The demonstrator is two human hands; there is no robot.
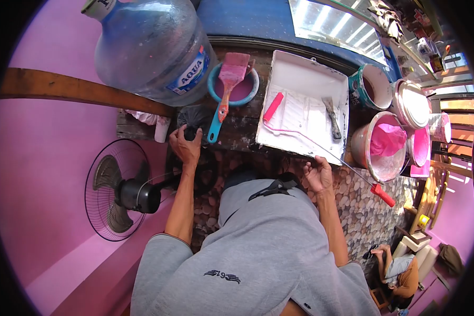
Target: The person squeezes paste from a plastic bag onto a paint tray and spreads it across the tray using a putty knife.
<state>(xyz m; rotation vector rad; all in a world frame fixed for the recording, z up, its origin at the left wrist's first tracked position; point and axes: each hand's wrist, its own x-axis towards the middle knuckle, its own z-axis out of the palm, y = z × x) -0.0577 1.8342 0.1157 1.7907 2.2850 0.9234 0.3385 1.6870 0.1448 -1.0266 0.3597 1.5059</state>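
My left hand point(186, 146) has its fingers closed round the lower end of a dark plastic bag point(193, 117) at the table's front edge. Beside it, a paintbrush point(230, 79) with pink bristles and a blue-tipped handle lies across a blue pot point(212, 86) of pink paint. My right hand point(319, 176) is palm up with its fingers apart and slightly bent, just below the front rim of a white paint tray point(295, 68). In the tray lie a small pink paint roller point(273, 107), whose red handle point(383, 195) juts past the edge, and a scraper point(332, 118).
A large water bottle point(147, 52) stands at the back left, above a wooden rail point(84, 90). Left of me is a fan point(134, 195). Paint buckets point(362, 145) crowd the right, one with a pink cloth point(388, 139). Another person point(400, 271) is low at the right.
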